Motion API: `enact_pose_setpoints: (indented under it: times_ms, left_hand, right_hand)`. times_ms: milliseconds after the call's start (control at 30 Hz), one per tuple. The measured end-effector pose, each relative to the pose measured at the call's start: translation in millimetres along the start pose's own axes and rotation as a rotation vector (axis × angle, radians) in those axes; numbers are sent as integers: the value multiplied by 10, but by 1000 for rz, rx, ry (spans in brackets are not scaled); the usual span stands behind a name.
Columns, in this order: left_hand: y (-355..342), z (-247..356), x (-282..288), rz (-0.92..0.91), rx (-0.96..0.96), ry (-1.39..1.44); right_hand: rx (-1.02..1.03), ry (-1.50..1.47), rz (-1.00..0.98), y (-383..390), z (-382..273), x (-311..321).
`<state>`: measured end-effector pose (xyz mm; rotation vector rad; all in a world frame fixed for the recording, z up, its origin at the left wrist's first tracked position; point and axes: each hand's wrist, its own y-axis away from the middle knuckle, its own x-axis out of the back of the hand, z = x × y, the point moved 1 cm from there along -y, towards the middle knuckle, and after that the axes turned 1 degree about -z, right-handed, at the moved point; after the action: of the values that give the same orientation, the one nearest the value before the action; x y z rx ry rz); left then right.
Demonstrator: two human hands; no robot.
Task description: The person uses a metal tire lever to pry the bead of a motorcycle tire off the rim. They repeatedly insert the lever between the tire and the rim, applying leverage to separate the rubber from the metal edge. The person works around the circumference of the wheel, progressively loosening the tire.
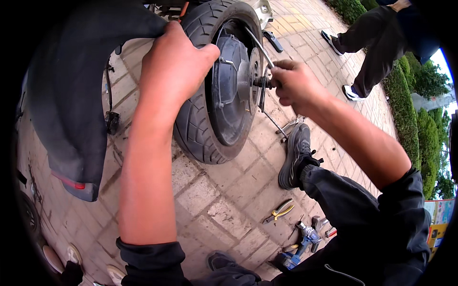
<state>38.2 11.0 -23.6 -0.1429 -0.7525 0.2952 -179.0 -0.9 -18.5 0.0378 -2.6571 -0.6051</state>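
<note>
A scooter wheel stands upright, with a black treaded tyre (193, 121) around a dark hub motor (229, 76). My left hand (174, 62) is closed over the near left side of the tyre, its thumb stretched toward the hub; most of its fingers are hidden. Just above that hand an orange rod-like piece (183, 10) shows, and I cannot tell whether the hand touches it. Wrapped around a metal tyre lever (261, 46) is my right hand (296, 86), beside the axle (262, 82). The lever's far end reaches inside the upper rim edge.
Dark scooter bodywork (71, 95) fills the left. Yellow-handled pliers (279, 211) and a blue power tool (303, 243) lie on the paving near my leg. A metal tool (286, 128) rests by my shoe (296, 157). Another person's legs (367, 52) stand at upper right; a hedge lies beyond.
</note>
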Motion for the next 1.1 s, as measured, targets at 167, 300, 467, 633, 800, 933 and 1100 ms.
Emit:
enact_pose_setpoints:
  times_ms: [167, 300, 467, 633, 800, 933, 1100]
  left_hand:
    - [9, -38, 45, 13, -11, -7]
    - [-10, -18, 3, 4, 0, -38]
    - [-46, 84, 48, -81, 38, -35]
    - [-23, 162, 68, -26, 31, 2]
    - [-45, 152, 31, -60, -11, 77]
    - [-135, -42, -35, -22, -10, 4]
    - [-106, -22, -33, -30, -1, 30]
  right_hand:
    - [39, -69, -19, 192, 113, -135]
    - [213, 108, 53, 71, 206, 6]
    - [190, -25, -18, 60, 38, 27]
    - [349, 377, 28, -180, -85, 438]
    - [220, 319, 14, -173, -247, 477]
    - [375, 765, 36, -250, -633, 633]
    - [330, 1078, -10, -382, -1095, 819]
